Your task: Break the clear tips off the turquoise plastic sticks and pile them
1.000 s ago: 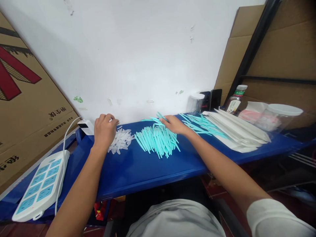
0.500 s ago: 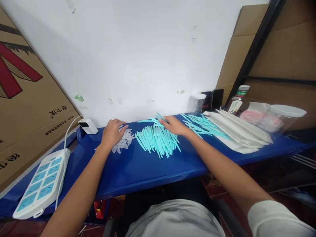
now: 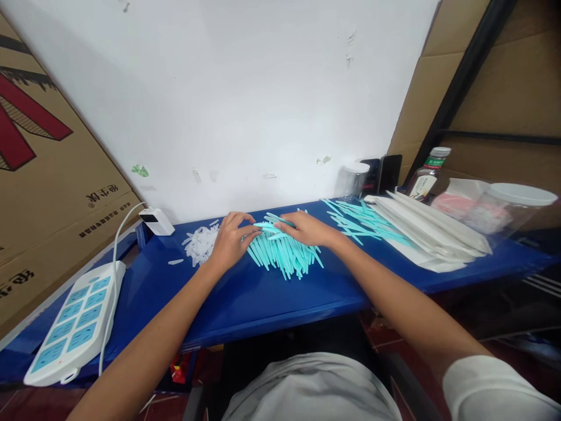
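Note:
My right hand [image 3: 302,227] is closed round several slim turquoise sticks [image 3: 274,220] that look like eyebrow razors, their ends pointing left. My left hand [image 3: 234,235] pinches the left end of one razor with thumb and fingers; any small piece between the fingertips is hidden. Below both hands spreads a dense pile of turquoise razors [image 3: 284,257], greyish at their far ends. Left of my left hand lies a heap of small translucent white caps [image 3: 200,244], partly covered by the hand. One loose cap [image 3: 176,262] sits apart from it.
More turquoise razors [image 3: 363,219] lie right, beside stacked white paper sleeves [image 3: 433,234]. Behind stand a lidded clear jar [image 3: 354,182], dark phones [image 3: 390,175], a bottle [image 3: 427,175] and a large tub [image 3: 508,210]. A power strip [image 3: 74,327] and white charger [image 3: 158,222] are left.
My left hand has moved right from the cap heap to the razor ends at my right hand. My right hand has come slightly down over the pile, still holding razors.

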Demonstrator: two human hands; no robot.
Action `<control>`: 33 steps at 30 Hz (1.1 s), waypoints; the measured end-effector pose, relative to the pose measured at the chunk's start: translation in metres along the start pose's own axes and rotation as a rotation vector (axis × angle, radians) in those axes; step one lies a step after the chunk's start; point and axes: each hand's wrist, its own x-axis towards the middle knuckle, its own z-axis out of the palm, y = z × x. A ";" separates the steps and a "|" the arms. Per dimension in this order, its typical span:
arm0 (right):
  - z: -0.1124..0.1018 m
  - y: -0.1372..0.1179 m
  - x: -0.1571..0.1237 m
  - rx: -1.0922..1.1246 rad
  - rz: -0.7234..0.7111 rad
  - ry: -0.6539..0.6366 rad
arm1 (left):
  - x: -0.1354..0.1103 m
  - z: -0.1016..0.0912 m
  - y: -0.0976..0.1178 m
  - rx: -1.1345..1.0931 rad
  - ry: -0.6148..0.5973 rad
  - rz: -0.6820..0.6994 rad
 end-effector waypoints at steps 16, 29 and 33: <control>-0.009 0.010 0.000 -0.020 0.030 -0.040 | -0.004 0.004 -0.006 -0.108 -0.032 -0.199; -0.009 0.041 0.005 -0.214 0.199 0.183 | -0.011 0.019 -0.011 -0.287 -0.181 -0.108; -0.007 0.037 0.004 -0.265 0.218 0.170 | -0.012 0.021 -0.011 -0.365 -0.292 -0.109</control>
